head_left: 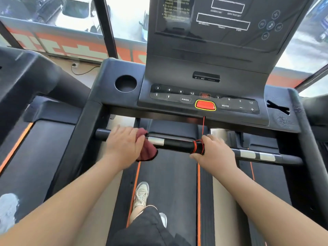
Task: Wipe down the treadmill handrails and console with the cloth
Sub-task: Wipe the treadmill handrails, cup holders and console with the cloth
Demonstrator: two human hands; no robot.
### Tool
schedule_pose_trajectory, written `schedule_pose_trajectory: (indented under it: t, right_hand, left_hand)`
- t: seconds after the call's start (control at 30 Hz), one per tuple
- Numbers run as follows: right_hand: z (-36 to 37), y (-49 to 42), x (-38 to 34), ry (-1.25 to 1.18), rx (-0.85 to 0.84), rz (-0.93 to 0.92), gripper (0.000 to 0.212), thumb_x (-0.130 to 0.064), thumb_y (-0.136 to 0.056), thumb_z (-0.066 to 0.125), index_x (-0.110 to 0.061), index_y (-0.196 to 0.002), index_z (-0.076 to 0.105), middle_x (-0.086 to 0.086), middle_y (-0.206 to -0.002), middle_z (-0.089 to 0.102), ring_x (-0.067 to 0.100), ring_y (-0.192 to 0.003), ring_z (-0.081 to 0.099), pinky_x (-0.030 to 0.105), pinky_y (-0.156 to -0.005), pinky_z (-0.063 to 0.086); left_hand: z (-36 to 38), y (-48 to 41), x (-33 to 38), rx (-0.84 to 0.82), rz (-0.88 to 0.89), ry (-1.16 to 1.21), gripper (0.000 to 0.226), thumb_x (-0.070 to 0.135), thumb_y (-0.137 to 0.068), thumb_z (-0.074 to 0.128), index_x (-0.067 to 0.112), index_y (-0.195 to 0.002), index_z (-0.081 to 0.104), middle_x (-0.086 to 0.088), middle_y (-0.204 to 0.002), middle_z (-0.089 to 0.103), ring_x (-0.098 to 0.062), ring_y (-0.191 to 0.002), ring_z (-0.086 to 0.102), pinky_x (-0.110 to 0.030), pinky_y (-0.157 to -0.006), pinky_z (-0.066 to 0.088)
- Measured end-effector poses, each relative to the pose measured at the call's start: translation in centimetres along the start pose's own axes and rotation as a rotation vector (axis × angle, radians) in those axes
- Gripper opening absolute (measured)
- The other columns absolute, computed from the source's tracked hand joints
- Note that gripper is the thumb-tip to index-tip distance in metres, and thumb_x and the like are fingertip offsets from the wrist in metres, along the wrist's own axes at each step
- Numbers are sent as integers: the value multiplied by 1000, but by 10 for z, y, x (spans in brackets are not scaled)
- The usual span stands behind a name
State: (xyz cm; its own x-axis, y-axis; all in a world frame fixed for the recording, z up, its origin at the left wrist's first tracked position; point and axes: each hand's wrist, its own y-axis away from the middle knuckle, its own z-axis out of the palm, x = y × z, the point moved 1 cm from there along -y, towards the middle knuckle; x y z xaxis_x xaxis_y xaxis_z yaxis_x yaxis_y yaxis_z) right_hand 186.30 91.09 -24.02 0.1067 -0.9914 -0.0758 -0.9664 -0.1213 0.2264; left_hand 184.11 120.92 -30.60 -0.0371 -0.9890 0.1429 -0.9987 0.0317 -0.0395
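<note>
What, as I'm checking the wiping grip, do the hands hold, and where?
Left hand grips the maroon cloth by its bunched top, pressed on the front handrail; its lower edge hangs free. Right hand grips the handrail itself beside the red cord.

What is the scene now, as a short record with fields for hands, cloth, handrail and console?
left hand: holds the cloth on the handrail
right hand: grips the handrail beside the red cord
cloth: dark red, partly hanging under the handrail
handrail: black crossbar, red cord wound round it
console: no hand touches it; red button in the middle
</note>
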Motion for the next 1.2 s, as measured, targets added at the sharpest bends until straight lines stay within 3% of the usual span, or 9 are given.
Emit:
schedule_pose_trajectory:
  t: [0.1, 0.2, 0.4, 0.57, 0.67, 0.77, 0.87, 1.1, 1.2]
  right_hand:
    - [8, 4, -29, -105, 107, -196, 68, -44, -80, 81, -11, -136, 59, 2, -139, 58, 26, -133, 51, 36, -105, 45]
    - [17, -4, -67, -72, 130, -343, 70, -38, -72, 88, -7, -130, 63, 6, -126, 66, 32, -120, 61, 40, -100, 51]
    - [18, -23, -83, -1, 12, -280, 38, -47, -92, 64, -22, -120, 61, -4, -115, 56, 22, -113, 54, 36, -86, 48]
    - [17, -28, -86, -27, -11, -246, 36, -48, -89, 68, -25, -117, 63, -7, -111, 57, 20, -111, 55, 35, -84, 49]
    - [18, -26, -87, -37, -2, -221, 35, -48, -88, 68, -25, -114, 63, -8, -109, 56, 19, -109, 55, 34, -81, 49]
    - [18, -25, -88, -37, 7, -220, 34, -47, -88, 69, -27, -115, 63, -8, -109, 57, 18, -110, 55, 32, -79, 48]
    - [16, -25, -87, -41, 1, -219, 35, -46, -88, 70, -27, -116, 63, -9, -110, 58, 18, -110, 55, 32, -77, 46]
    - [19, -24, -84, -74, 3, -234, 35, -48, -90, 66, -27, -119, 64, -9, -112, 58, 17, -113, 55, 33, -84, 49]
    - [15, -20, -75, -188, -45, -251, 47, -52, -91, 66, -27, -132, 63, -9, -125, 63, 16, -123, 55, 34, -96, 49]
  left_hand:
    - [-5, 6, -20, -1, -160, -32, 49, 42, -100, 26, 27, -118, 69, 1, -106, 70, -28, -110, 59, -54, -122, 23]
    - [0, -3, 23, -11, -313, -58, 57, 45, -99, 22, 18, -108, 71, -6, -103, 70, -32, -108, 58, -56, -124, 15]
    - [-1, 9, -25, 67, 120, -6, 42, 40, -104, 32, 30, -127, 65, 6, -108, 67, -24, -108, 60, -50, -127, 16]
    - [-16, 4, -48, 79, -89, -116, 42, 28, -95, 34, 22, -107, 74, -2, -86, 68, -30, -87, 62, -54, -123, 26]
    - [-25, -16, -8, -131, -147, -217, 44, 23, -98, 27, 21, -102, 71, -6, -98, 73, -34, -93, 64, -54, -116, 31]
    - [-24, -37, 10, -281, -110, -112, 34, 24, -102, 24, 23, -96, 58, -6, -106, 71, -36, -88, 60, -46, -89, 46]
    - [-29, -41, -10, -337, -64, -25, 42, 36, -106, 21, 20, -95, 59, -7, -107, 71, -32, -85, 52, -36, -72, 38]
    - [-38, -53, -21, -509, -221, -98, 47, 34, -94, 21, 20, -104, 65, -12, -124, 67, -34, -98, 56, -38, -84, 43]
    - [-32, -44, 44, -395, -63, -85, 37, 30, -102, 29, 18, -119, 60, -9, -123, 67, -39, -109, 63, -45, -88, 47]
